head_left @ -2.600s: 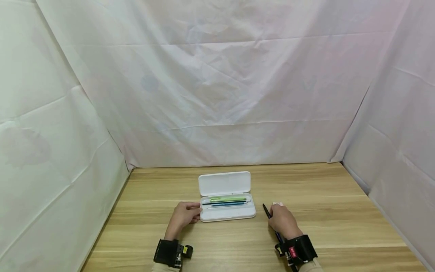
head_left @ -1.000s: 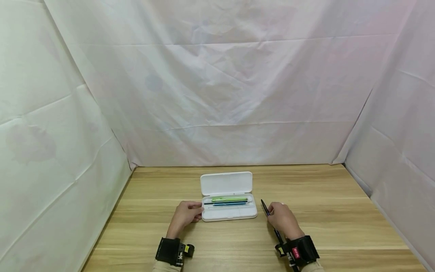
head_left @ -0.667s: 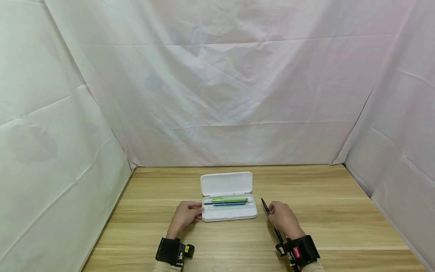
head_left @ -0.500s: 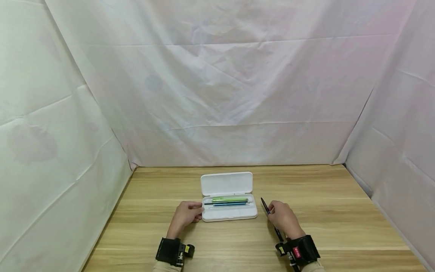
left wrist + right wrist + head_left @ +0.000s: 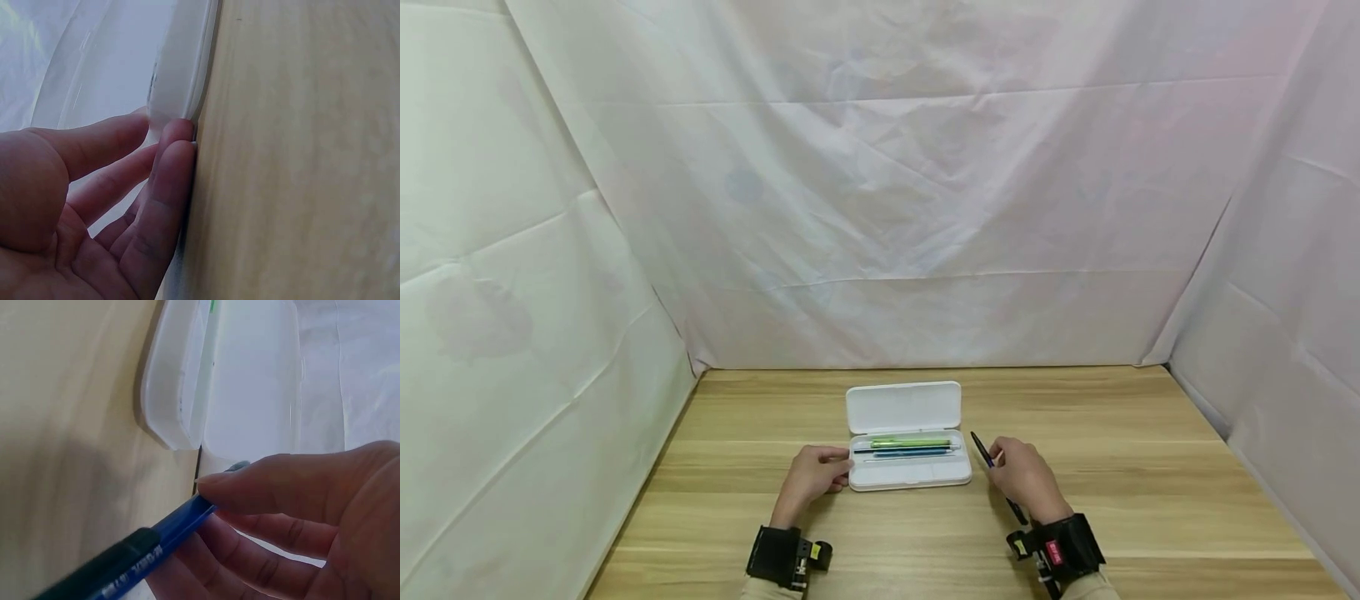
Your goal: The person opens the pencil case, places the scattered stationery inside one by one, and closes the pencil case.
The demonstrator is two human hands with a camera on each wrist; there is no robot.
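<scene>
Left hand (image 5: 811, 477): lies on the wooden table (image 5: 1150, 500) with the forearm running toward the viewer; fingers nearly straight and relaxed, their tips against the left end of the white pencil case (image 5: 908, 477).
Right hand (image 5: 1026, 478): rests on the table just right of the case, knuckles up, wrist strapped in a black band; thumb and fingers pinch a blue pen (image 5: 983, 454).
Blue pen: slants from under the palm up and left, its dark tip near the case's right end but apart from it.
Left wrist view: shows the fingertips (image 5: 178, 134) pressed to the case's rounded edge (image 5: 187, 75), contact that the head view leaves too small to judge.
Right wrist view: shows the thumb (image 5: 262, 481) on top of the pen's blue barrel (image 5: 178, 528), with a black grip section and white lettering, and the case's corner (image 5: 169, 381) beyond.
Pencil case: open at the table's middle, lid (image 5: 903, 408) laid back flat; a green pen (image 5: 910, 443) and darker pens (image 5: 910, 452) lie lengthwise in the tray.
Backdrop: creased white cloth (image 5: 880, 208) on three sides.
</scene>
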